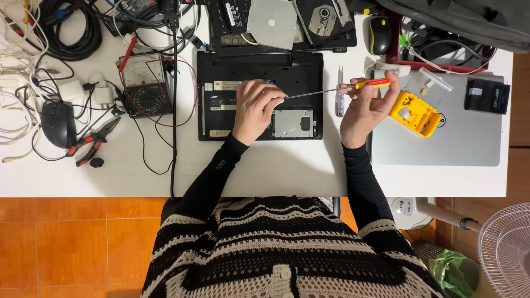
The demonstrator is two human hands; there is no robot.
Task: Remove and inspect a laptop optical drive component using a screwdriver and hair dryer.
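A black laptop base (259, 66) lies upside down on the white table (165, 176), its bottom opened and a silver drive bay (293, 122) showing. My right hand (367, 107) holds a screwdriver (364, 84) by its red and yellow handle, the thin shaft pointing left. My left hand (255, 107) hovers over the laptop and pinches the shaft's tip with its fingertips. Both arms wear black sleeves.
A closed silver laptop (441, 143) with a yellow bit holder (415, 113) and a black wallet-like item (487, 95) lies right. An analog multimeter (144, 85), pliers (91, 142), a mouse (57, 124) and tangled cables (33, 55) crowd the left. Loose laptop parts (276, 22) lie behind.
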